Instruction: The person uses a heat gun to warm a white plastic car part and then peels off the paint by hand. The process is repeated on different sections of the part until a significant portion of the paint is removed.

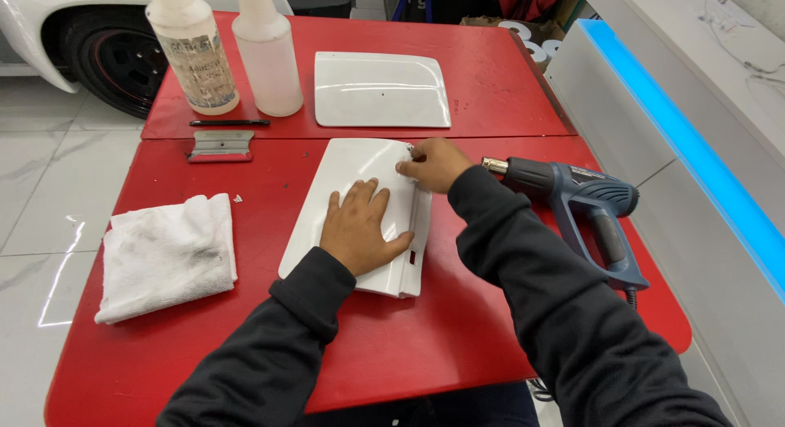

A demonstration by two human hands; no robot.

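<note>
The right hand [435,163] has its fingertips pressed together in a pinch at the top right corner of the white panel [360,190], apparently on the edge of a thin film or the panel's lip; what exactly sits in that grip is too small to tell. The left hand [360,225] lies flat and spread on the middle of the panel, pinning it to the red worktop [458,337]. For this step to go well, the flat hand should bear down evenly so the panel cannot slide, while the pinch works slowly along the edge, low and close to the surface, not jerked upward. Just right of the panel a blue heat gun [585,210] lies on its side, nozzle toward the pinching hand; keep the sleeve off it. Left of the panel lies a white cloth [168,253]; beyond the panel, a second white panel [380,90], a scraper [221,146] and two spray bottles [225,55]
</note>
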